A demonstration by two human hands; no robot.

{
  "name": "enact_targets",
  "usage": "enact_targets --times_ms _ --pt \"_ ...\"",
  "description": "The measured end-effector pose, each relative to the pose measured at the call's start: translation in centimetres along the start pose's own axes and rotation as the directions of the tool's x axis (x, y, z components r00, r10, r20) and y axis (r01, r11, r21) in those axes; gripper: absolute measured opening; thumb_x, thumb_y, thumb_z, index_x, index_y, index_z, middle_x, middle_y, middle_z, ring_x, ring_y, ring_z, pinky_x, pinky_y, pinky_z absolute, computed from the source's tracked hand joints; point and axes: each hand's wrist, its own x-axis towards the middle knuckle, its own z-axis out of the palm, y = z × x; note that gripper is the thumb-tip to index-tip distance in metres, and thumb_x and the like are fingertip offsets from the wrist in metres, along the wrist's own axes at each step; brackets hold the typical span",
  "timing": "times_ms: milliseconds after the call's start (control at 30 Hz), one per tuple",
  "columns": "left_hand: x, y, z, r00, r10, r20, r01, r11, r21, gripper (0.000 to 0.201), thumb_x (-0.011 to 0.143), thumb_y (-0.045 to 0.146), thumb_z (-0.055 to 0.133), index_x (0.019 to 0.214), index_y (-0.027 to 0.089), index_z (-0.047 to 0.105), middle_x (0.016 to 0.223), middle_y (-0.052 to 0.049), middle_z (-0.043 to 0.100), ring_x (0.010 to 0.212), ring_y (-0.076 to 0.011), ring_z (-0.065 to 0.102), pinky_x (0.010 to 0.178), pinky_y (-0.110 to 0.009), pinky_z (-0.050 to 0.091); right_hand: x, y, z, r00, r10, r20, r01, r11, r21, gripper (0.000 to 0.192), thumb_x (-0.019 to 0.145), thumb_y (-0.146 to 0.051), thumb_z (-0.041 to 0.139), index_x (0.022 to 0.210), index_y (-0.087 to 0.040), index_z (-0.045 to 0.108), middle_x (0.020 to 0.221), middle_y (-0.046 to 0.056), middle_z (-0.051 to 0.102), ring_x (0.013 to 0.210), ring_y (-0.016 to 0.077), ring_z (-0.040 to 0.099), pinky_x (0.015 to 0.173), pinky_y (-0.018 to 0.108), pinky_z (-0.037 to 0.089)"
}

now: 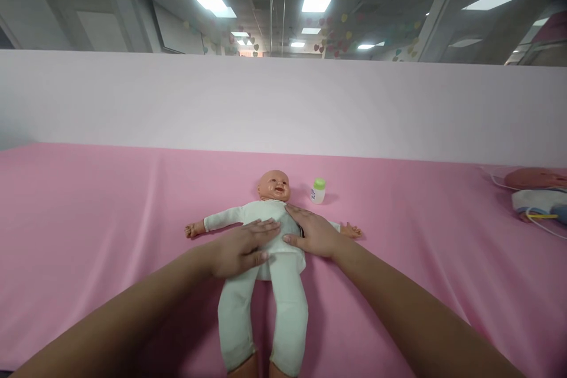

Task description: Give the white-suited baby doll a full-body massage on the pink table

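Observation:
A baby doll in a white one-piece suit lies face up on the pink cloth, head away from me, arms spread wide. My left hand rests flat on the doll's belly, fingers together and pointing right. My right hand lies flat against the doll's right-side flank and chest, thumb toward the belly. Neither hand grips anything. A small baby bottle with a green cap stands upright just right of the doll's head.
The pink cloth covers the whole table, backed by a pale partition wall. At the far right edge lie a second doll's head, a white bundle and thin cables.

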Motion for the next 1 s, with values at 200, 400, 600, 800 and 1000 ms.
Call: enact_targets --times_ms 200,400,600,800,1000 --pt "3.6 -3.5 -1.3 0.984 -0.083 -0.154 0.043 0.968 -0.249 0.047 0.077 0.038 0.086 0.123 0.034 0.078 0.148 -0.003 0.064 0.154 -0.0338 0.042 0.134 -0.050 0.007 0.0 -0.3 -0.4 1.000 -0.008 0.014 0.008 1.000 -0.003 0.094 0.093 -0.070 0.062 0.167 -0.021 0.029 0.170 0.014 0.036 0.157 0.0333 0.036 0.127 0.053 0.033" --pt "3.9 -6.9 -2.1 0.907 -0.188 -0.376 0.078 0.954 -0.289 0.043 0.077 0.035 0.083 0.119 0.030 0.080 0.140 -0.001 0.071 0.150 -0.0314 0.047 0.134 -0.042 0.015 0.0 -0.2 -0.3 0.999 0.012 0.041 -0.012 1.000 0.000 0.096 0.094 -0.071 0.060 0.168 -0.020 0.026 0.171 0.015 0.033 0.157 0.0346 0.034 0.127 0.055 0.032" --pt "3.9 -7.9 -2.0 0.918 -0.066 -0.392 0.114 0.989 0.100 0.055 0.091 0.053 0.065 0.140 0.028 0.069 0.149 -0.003 0.064 0.148 -0.0309 0.051 0.131 -0.044 0.027 -0.7 -2.4 -1.3 0.991 0.128 0.028 -0.125 0.989 -0.074 0.088 0.097 -0.067 0.057 0.166 -0.017 0.034 0.170 0.014 0.035 0.158 0.0358 0.032 0.128 0.057 0.031" --pt "3.9 -8.0 -2.2 0.956 -0.033 -0.290 0.181 0.848 0.498 0.065 0.105 0.055 0.036 0.156 0.018 0.053 0.157 -0.008 0.056 0.147 -0.0265 0.052 0.126 -0.040 0.037 -3.9 -7.6 -2.4 0.984 -0.097 0.148 0.085 0.993 0.083 0.065 0.104 -0.059 0.051 0.160 -0.027 0.045 0.167 0.007 0.041 0.158 0.0317 0.035 0.130 0.056 0.028" --pt "3.9 -8.4 -2.4 0.963 -0.009 -0.268 0.153 0.838 0.523 0.066 0.106 0.057 0.032 0.156 0.019 0.053 0.158 -0.007 0.055 0.147 -0.0255 0.052 0.125 -0.039 0.038 -5.5 -10.1 -1.4 0.919 -0.327 0.219 0.267 0.927 0.263 0.051 0.106 -0.047 0.054 0.155 -0.030 0.054 0.160 0.005 0.052 0.154 0.0272 0.042 0.132 0.051 0.026"
